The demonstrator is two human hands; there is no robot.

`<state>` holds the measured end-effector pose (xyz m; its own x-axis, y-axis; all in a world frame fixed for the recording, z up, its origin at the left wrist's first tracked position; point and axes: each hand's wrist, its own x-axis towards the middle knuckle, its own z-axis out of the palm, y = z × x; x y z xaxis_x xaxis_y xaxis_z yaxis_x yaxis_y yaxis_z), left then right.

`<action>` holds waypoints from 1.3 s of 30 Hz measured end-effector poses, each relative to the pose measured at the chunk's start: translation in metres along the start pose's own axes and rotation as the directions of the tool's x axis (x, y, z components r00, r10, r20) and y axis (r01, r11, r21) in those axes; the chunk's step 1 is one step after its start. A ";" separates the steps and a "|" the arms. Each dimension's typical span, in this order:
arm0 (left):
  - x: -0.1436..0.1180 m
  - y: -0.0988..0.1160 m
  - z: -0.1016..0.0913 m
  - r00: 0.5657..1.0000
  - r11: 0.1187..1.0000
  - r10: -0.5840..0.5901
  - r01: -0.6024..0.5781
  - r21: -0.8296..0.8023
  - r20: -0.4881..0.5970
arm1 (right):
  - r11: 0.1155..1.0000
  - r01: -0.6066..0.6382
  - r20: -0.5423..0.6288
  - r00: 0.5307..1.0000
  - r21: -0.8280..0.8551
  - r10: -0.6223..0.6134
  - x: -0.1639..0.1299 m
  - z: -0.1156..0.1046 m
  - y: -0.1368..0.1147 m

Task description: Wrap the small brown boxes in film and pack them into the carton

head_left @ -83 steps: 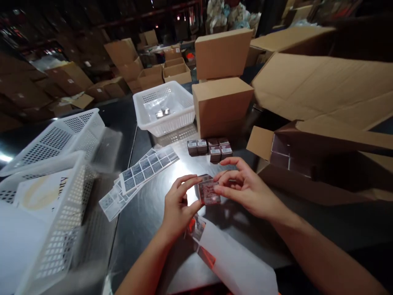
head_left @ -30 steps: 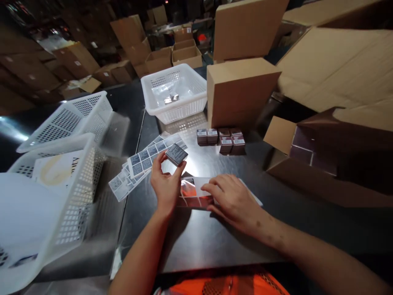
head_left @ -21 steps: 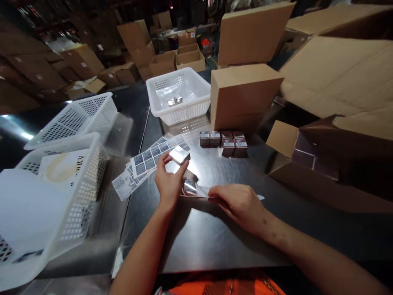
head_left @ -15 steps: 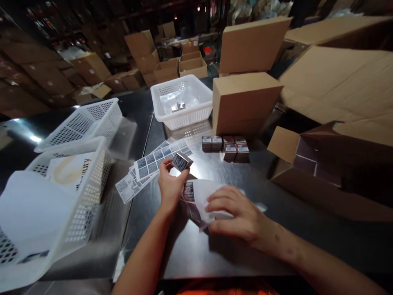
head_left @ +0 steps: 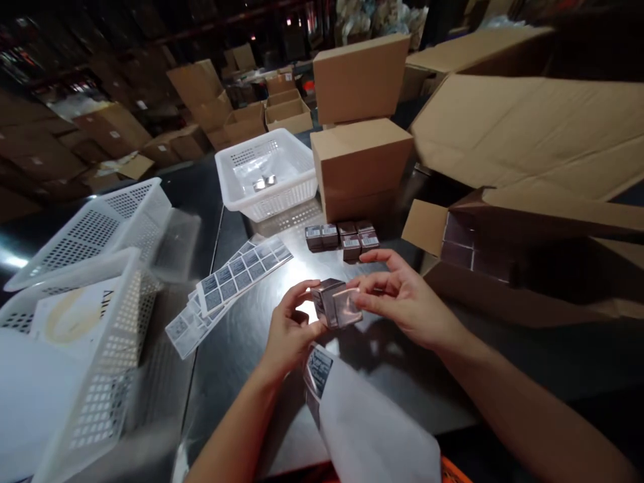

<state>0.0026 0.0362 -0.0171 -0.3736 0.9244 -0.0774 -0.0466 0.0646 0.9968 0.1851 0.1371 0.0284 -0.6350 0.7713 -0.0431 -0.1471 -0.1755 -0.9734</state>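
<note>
My left hand grips a small dark box between thumb and fingers, above the metal table. At the box's right side, my right hand pinches a clear glossy sticker between thumb and forefinger, its other fingers spread. The sticker overlaps the box; whether it is stuck down I cannot tell. Below my hands lies a curled white backing sheet with a dark printed label at its upper end. To the left, several printed label sheets lie fanned out on the table.
Beyond my hands stand several small dark boxes in rows. A white basket holding silvery items sits at the back, beside cardboard cartons. An open carton with dark boxes is on the right; white baskets line the left.
My right hand has left the white backing sheet and come up to the box with a clear sticker. The box has turned in my left hand. The camera view has shifted right.
</note>
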 end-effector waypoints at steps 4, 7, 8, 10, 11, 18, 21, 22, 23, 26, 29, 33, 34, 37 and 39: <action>-0.001 0.000 -0.001 1.000 0.997 0.001 -0.002 0.074 0.015 | 0.999 -0.039 0.009 0.999 -0.011 0.039 -0.003 0.003 -0.001; -0.002 0.007 0.002 1.000 0.992 0.001 0.000 0.127 -0.010 | 0.999 -0.047 -0.003 0.999 -0.027 0.047 -0.003 0.003 -0.001; -0.003 0.009 0.003 1.000 0.990 0.003 -0.001 0.139 -0.017 | 0.998 -0.049 -0.008 0.999 -0.030 0.049 -0.003 0.004 -0.001; -0.003 0.013 0.004 1.000 0.990 0.009 -0.006 0.144 -0.024 | 0.998 -0.046 -0.016 0.999 -0.036 0.045 -0.003 0.004 0.000; -0.004 0.014 0.004 1.000 0.990 0.011 -0.007 0.143 -0.024 | 0.998 -0.043 -0.017 0.999 -0.040 0.043 -0.003 0.004 0.000; -0.005 0.011 0.004 0.999 0.989 0.020 -0.015 0.146 -0.037 | 0.997 -0.048 -0.024 0.999 -0.063 0.046 -0.003 0.004 0.001; -0.005 0.010 0.004 0.999 0.988 0.033 -0.027 0.153 -0.033 | 0.996 -0.038 -0.029 0.999 -0.074 0.036 -0.002 0.004 0.001; -0.005 0.011 0.005 0.999 0.987 0.036 -0.030 0.157 -0.034 | 0.997 -0.036 -0.029 0.999 -0.072 0.034 -0.002 0.004 0.001; -0.005 0.011 0.005 0.999 0.987 0.037 -0.031 0.159 -0.036 | 0.997 -0.037 -0.027 0.999 -0.069 0.035 -0.002 0.004 0.001; -0.006 0.012 0.006 0.999 0.987 0.034 -0.028 0.158 -0.037 | 0.997 -0.042 -0.026 0.999 -0.066 0.040 -0.002 0.004 0.002; -0.006 0.012 0.006 0.999 0.989 0.024 -0.018 0.149 -0.038 | 0.997 -0.044 -0.025 0.999 -0.066 0.043 -0.003 0.004 0.001; -0.005 0.013 0.006 0.999 0.987 0.023 -0.015 0.160 -0.048 | 0.998 -0.044 -0.011 0.999 -0.047 0.044 -0.003 0.004 0.001; -0.004 0.013 0.006 0.998 0.986 0.022 -0.013 0.166 -0.054 | 0.998 -0.042 -0.006 0.999 -0.044 0.042 -0.002 0.004 0.001; -0.002 0.013 0.006 0.998 0.984 0.013 -0.001 0.179 -0.066 | 0.999 -0.036 -0.011 0.999 -0.032 0.035 0.000 0.004 0.003; -0.005 0.012 0.007 0.997 0.981 0.003 0.012 0.195 -0.076 | 0.999 -0.037 -0.039 0.999 -0.014 0.036 -0.002 0.006 0.004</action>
<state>0.0105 0.0348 -0.0050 -0.4433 0.8931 -0.0761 0.1300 0.1481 0.9804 0.1811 0.1314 0.0255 -0.6095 0.7879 -0.0873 -0.1129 -0.1952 -0.9742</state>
